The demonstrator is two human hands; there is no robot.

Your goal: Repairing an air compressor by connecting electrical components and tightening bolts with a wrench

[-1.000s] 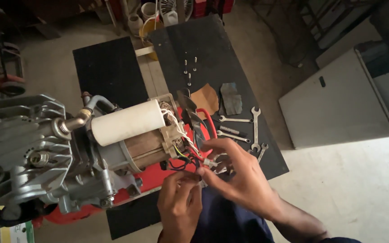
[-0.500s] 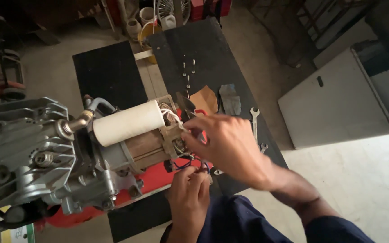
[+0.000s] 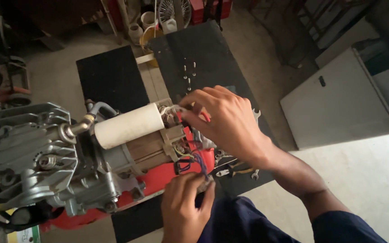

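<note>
Seen from the head camera, a person bent over a small air compressor motor (image 3: 127,153) that lay on its side across a black surface (image 3: 113,76), its finned grey cylinder head (image 3: 28,148) at the left and red tank (image 3: 167,177) beneath. The right hand (image 3: 228,121) reached over the motor's end, fingers (image 3: 190,101) pinched closed on the white leads (image 3: 169,109) emerging from the white cylindrical capacitor (image 3: 129,125). The left hand (image 3: 183,209), below, had its fingers curled shut around a bundle of blue and dark wires (image 3: 199,164) running out of the terminal block.

Judging from the pull on both sets of wiring, a lead could have torn from its terminal or lost insulation against the housing edge. The motor, resting unclamped, might have rolled if tugged harder. Small bolts (image 3: 189,74) and spanners (image 3: 235,170) lay loose just beside the forearm, where a sweep of the sleeve could have knocked them to the floor.
</note>
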